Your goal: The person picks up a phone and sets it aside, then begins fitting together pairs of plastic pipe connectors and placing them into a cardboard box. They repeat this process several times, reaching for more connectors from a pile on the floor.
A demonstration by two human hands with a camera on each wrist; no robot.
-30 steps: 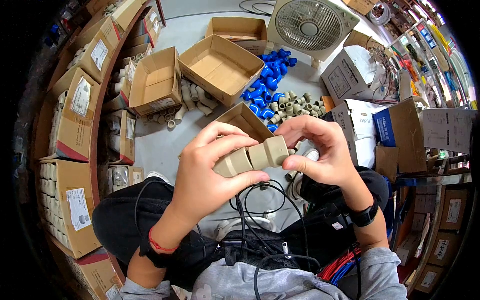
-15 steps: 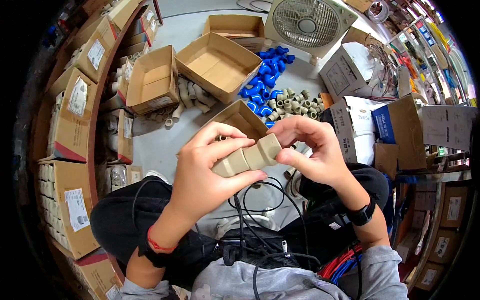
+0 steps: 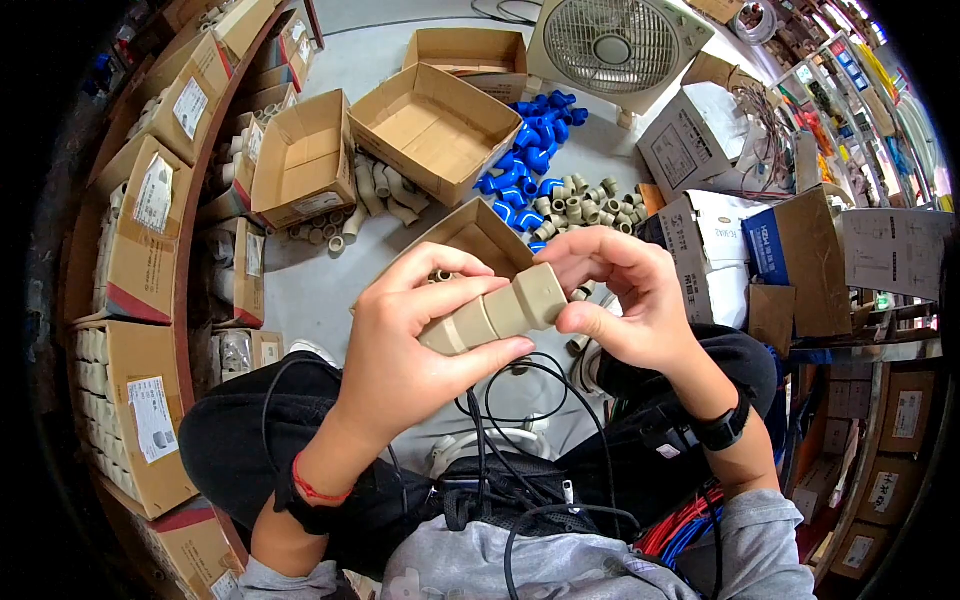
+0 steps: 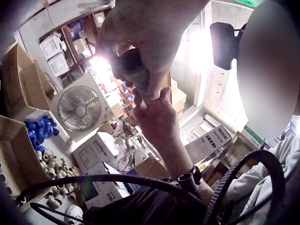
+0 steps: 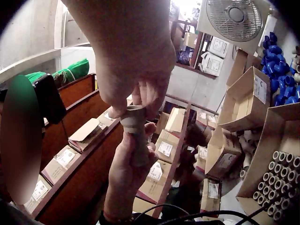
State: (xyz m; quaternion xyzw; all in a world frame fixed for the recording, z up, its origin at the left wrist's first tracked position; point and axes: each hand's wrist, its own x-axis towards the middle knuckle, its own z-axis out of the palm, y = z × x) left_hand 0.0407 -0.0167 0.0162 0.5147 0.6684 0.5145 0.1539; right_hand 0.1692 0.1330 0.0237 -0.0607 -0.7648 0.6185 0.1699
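Note:
Two beige plastic pipe couplings [image 3: 526, 303] are set end to end, tilted up toward the right in the head view. My left hand [image 3: 405, 325] grips the lower one, its fingers over the top and its thumb along the near side. At the upper end, my right hand [image 3: 630, 300] has its thumb and curled fingers around the wide rim. In the right wrist view the round open mouth of the upper coupling [image 5: 133, 108] shows between the right thumb and fingers. My left palm hides the far end of the lower one.
Just beyond my hands stands a cardboard box [image 5: 281, 126] with upright fittings in rows. Loose blue elbows [image 3: 535, 150] and beige fittings [image 3: 585, 205] lie behind it, near empty cartons [image 3: 435, 130] and a fan [image 3: 615, 50]. Black cables [image 3: 560, 395] hang across my lap.
The gap between the two couplings has narrowed to a thin seam, and the upper one lines up better with the lower. Both hands stay in nearly the same place.

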